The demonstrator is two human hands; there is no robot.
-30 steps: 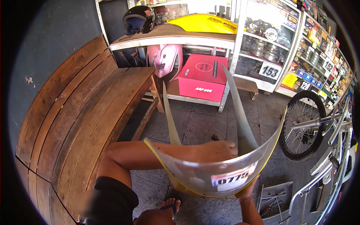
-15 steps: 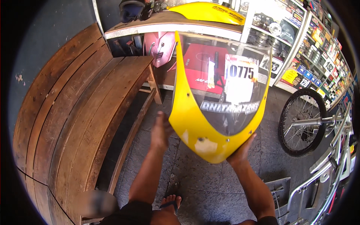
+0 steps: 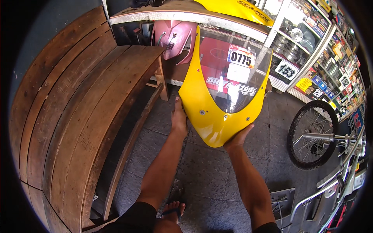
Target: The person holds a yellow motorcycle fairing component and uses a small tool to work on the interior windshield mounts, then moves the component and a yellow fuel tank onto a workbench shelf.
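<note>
The yellow fairing [image 3: 216,125], lengthwise near-to-far, is clasped near-right by the right hand [image 3: 238,139]. Closing of the left hand [image 3: 179,117] cannot be told.

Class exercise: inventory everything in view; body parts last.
Fairing: one, yellow, centre
Windscreen: one, clear, on fairing
Box: one, red, behind windscreen
Bench: one, brown, left
Counter: one, brown, upper middle
Panel: one, yellow, on counter
Shell: one, pink, below counter
Shelves: several, pale, upper right
Wheel: one, black, right
Frame: one, silver, lower right
Flat plate: one, grey, beside frame
Floor: one, grey, beneath
Left hand: one, bare, fairing's left edge
Right hand: one, bare, fairing's lower right
Foot: one, dark-sandalled, bottom
</note>
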